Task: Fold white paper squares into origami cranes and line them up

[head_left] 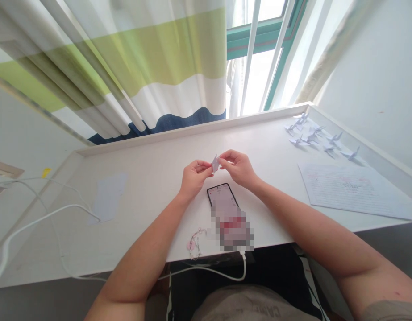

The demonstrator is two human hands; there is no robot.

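A small piece of folded white paper (215, 163) is held up between my two hands, above the middle of the white desk. My left hand (194, 178) pinches its left side between thumb and fingers. From the right, my right hand (237, 166) grips its upper edge with the thumb and fingertips. The fingers hide part of the folds. Just below my hands lies a phone (222, 196) with a lit screen, its lower part blurred out. Several folded white paper cranes (314, 133) stand in a group at the far right of the desk.
A written sheet of paper (346, 189) lies at the right, and plain white paper (108, 196) at the left. A beaded strap (194, 243) sits near the front edge. White cables (41, 214) cross the left side; one plugs into the phone. A raised rim (192, 132) borders the back.
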